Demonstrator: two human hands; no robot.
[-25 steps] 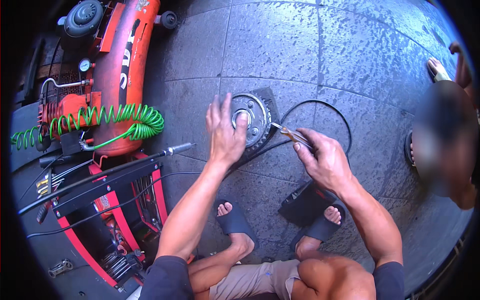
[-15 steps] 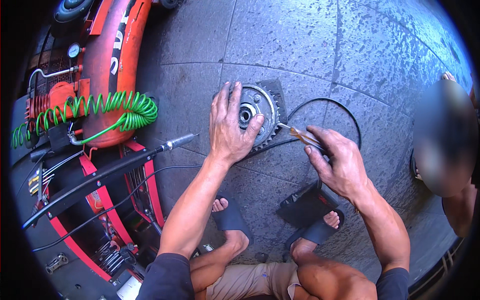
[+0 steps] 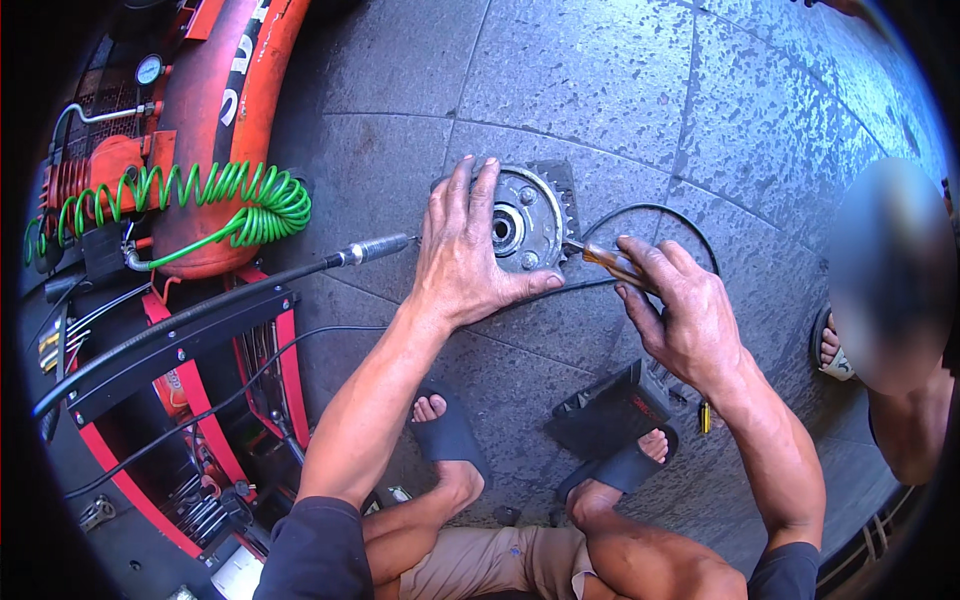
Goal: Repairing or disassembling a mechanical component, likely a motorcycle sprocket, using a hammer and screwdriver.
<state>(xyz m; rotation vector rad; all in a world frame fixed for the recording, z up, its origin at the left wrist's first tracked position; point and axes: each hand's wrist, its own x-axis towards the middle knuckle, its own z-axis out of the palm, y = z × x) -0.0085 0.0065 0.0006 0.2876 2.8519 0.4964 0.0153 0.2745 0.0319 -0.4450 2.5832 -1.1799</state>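
Note:
A round metal sprocket hub (image 3: 541, 226) with a toothed rim and a bearing bore lies on a dark flat piece (image 3: 556, 178) on the floor. My left hand (image 3: 458, 245) spans its left side, fingers along the upper edge and thumb at the lower edge, gripping it. In my right hand (image 3: 690, 315) is a screwdriver (image 3: 612, 263) with an amber handle, fingers closed round the handle. Its shaft points left, and the tip meets the right side of the toothed rim. Whether the tip sits between parts is too small to tell.
A red air compressor (image 3: 200, 170) with a coiled green hose (image 3: 270, 205) stands at left. Below is a red and black tool rack (image 3: 190, 400); an air-tool nozzle (image 3: 375, 248) juts toward my left wrist. A black box (image 3: 610, 410) lies by my right foot. Another person (image 3: 905, 420) is at right.
My left thumb has slid from the hub's face down to its lower edge. The screwdriver remains at the toothed rim, and the whole view has shifted slightly.

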